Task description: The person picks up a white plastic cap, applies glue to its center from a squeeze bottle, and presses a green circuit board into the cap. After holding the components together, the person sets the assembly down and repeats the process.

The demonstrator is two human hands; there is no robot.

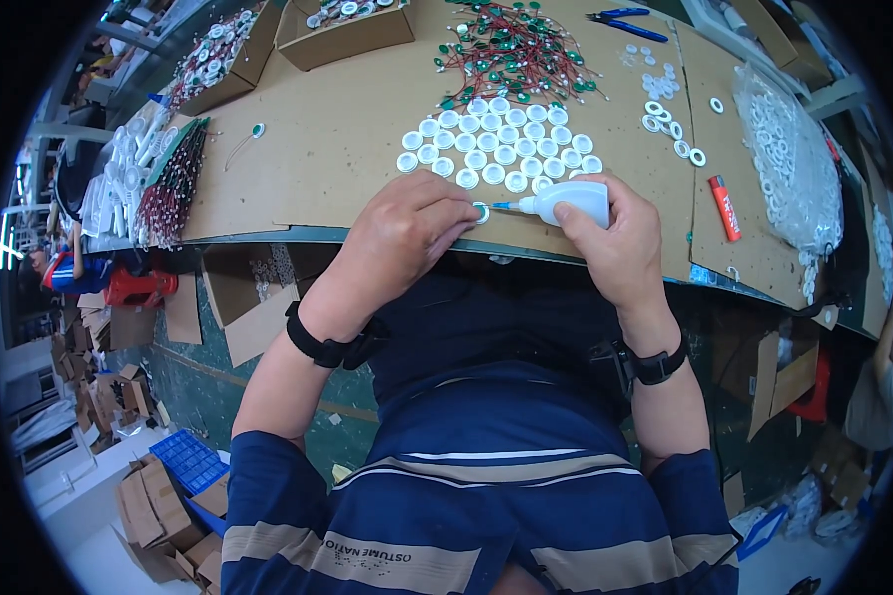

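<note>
Cardboard sheets [308, 149] cover the bench across the upper half of the frame, flat and brown, probably laid there to take drips and spare the green top beneath. At the upper right a clear plastic bag [789, 164] slumps full of small white rings, crinkled and glossy. Open cardboard boxes [342, 30] sit along the upper left edge, holding more small parts. Above centre lies a tangle of red wires with green discs [516, 50], loose and springy. Just below it, white round caps [496, 144] stand in neat rows, set touching one another, likely so each can be taken in turn. A few loose white rings [670, 124] lie scattered right of the rows. A red lighter [725, 206] rests at the right, and blue-handled cutters [620, 20] at the top.

The right hand [620, 243] is wrapped around a small white squeeze bottle [571, 201], soft plastic with a thin blue nozzle, held level so the tip points left. The left hand [402, 233] has its fingertips pinched on a single white ring [481, 211], pressing it flat to the cardboard at the bench's near edge, centre frame, right where the nozzle tip meets it. Both wrists wear black bands.
</note>
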